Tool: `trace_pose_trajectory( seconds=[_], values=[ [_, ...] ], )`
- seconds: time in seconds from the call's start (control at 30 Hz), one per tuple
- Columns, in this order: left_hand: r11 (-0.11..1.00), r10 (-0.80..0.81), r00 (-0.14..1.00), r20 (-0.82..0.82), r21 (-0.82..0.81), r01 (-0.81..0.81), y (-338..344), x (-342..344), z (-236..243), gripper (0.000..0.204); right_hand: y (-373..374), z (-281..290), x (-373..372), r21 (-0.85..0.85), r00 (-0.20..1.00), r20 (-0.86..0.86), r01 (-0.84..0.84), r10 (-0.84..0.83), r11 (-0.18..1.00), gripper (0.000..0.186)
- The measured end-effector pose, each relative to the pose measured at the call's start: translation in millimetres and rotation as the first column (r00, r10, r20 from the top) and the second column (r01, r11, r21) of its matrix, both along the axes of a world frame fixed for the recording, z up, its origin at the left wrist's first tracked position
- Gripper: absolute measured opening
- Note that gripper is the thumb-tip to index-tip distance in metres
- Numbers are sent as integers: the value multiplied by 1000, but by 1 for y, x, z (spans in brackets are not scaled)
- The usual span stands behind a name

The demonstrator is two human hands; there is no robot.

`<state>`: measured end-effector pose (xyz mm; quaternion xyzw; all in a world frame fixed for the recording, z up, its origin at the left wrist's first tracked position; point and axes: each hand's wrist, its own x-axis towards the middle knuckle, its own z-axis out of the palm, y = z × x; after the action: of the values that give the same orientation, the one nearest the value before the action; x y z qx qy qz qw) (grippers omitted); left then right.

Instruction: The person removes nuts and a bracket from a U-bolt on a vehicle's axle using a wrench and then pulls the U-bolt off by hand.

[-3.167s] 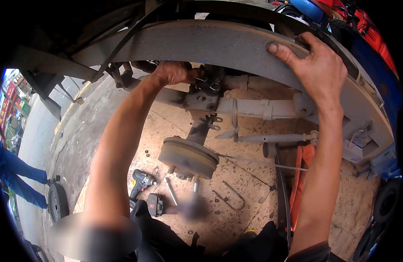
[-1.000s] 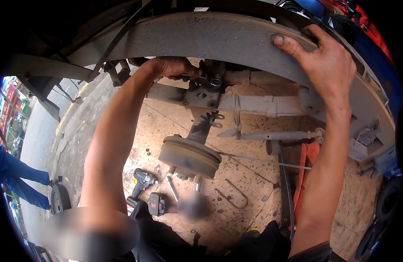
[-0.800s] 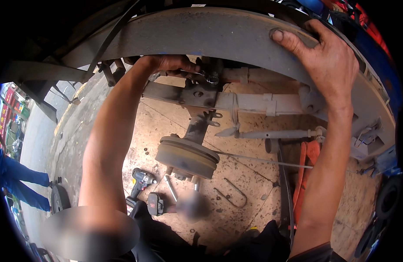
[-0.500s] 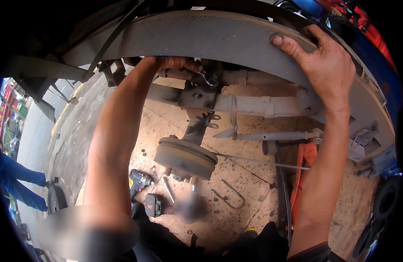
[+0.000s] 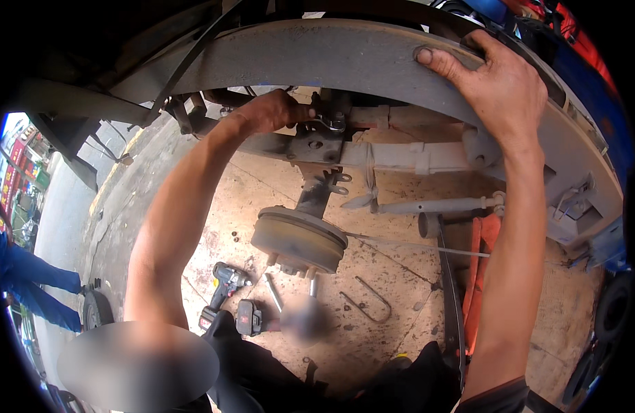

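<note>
My left hand [image 5: 270, 110] is closed around a metal wrench [image 5: 330, 124], whose ring end sits at a bolt beside the dark clamp plate [image 5: 316, 146] on the leaf spring [image 5: 386, 157]. Part of the wrench handle is hidden by my fingers. Higher up and to the right, my right hand [image 5: 506, 89] grips the curved grey frame rail [image 5: 317, 55], thumb on its face and fingers over the upper edge. Below the plate, a round brake drum [image 5: 300, 237] hangs on the axle.
On the stained floor lie a cordless impact wrench [image 5: 228, 282], another battery tool [image 5: 248, 318] and a U-bolt [image 5: 372, 303]. A red metal piece [image 5: 481, 275] stands near my right forearm. Tyres [image 5: 613, 306] are at the right. A person in blue trousers [image 5: 45, 275] stands far left.
My left hand has come out from behind the frame rail's lower edge, still on the wrench, and the wrench handle has swung lower. My right hand keeps its hold on the rail.
</note>
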<state>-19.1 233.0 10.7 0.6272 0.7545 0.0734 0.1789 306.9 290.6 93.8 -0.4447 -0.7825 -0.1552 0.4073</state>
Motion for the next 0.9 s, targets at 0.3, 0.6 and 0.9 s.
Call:
trace_pose_trajectory(
  seconds=[0.3, 0.6, 0.9],
  values=[
    [852, 382, 211, 900, -254, -457, -67, 135, -6, 25, -15, 12, -4, -92, 1000, 20, -3, 5, 996, 97],
    [829, 59, -327, 943, -228, -510, -9, 192, -36, 23, -9, 8, 0, 46, 1000, 7, 7, -7, 999, 91],
    [835, -88, -242, 966, -61, -547, -15, 190, -38, 28, -10, 10, -2, 4, 1000, 15, -3, 3, 1000, 86]
  ],
)
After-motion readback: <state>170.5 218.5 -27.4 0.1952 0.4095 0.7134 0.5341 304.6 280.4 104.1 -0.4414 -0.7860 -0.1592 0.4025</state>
